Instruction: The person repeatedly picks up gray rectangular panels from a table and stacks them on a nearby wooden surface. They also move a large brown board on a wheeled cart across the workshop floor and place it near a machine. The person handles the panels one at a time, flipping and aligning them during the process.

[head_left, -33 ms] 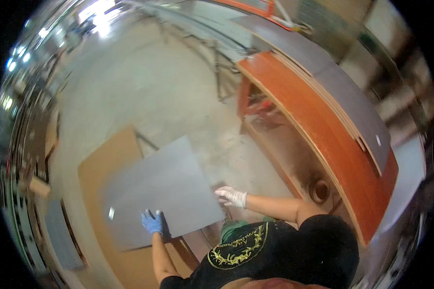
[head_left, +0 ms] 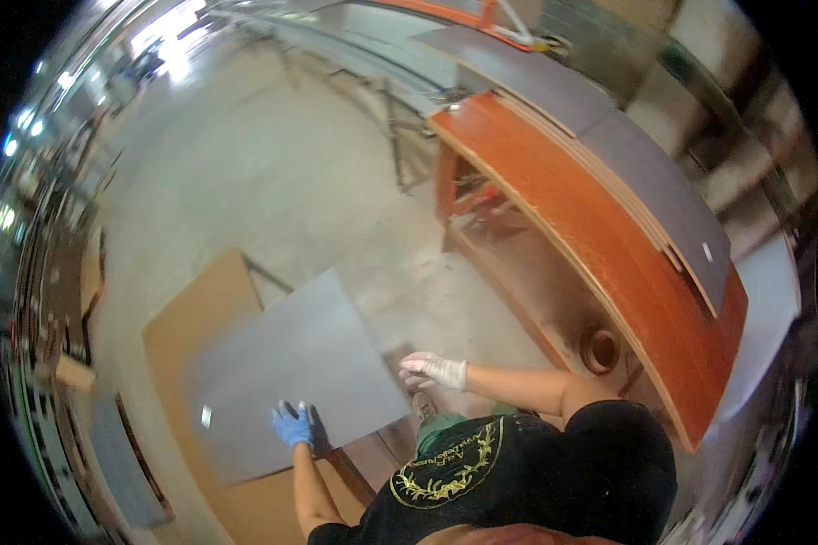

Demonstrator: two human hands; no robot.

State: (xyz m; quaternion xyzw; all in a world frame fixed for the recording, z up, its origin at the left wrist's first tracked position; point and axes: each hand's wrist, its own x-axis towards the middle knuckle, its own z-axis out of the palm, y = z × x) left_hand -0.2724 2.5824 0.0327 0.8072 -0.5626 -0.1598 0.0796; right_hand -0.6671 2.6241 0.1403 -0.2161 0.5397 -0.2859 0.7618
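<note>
A flat grey panel (head_left: 291,363) with a small white label (head_left: 207,416) lies in front of me, on top of a larger brown board (head_left: 184,318). My left hand (head_left: 293,425), in a blue glove with dark fingertips, is over the panel's near edge with its fingers spread; whether it presses on the surface is hard to tell. Just off the panel's right edge is my right hand (head_left: 434,371) in a white glove. Its fingers are stretched out and slightly curved, holding nothing.
To the right stands an orange-red topped bench (head_left: 554,200) with grey panels (head_left: 654,191) stacked along it. A round opening (head_left: 600,349) shows beneath. Another grey-blue panel (head_left: 123,463) is at the far left, and a metal stand (head_left: 394,136) is ahead.
My right hand now sits slightly clear of the panel's right edge, where it was close against it before. The left hand stays over the panel. The whole view has shifted a little.
</note>
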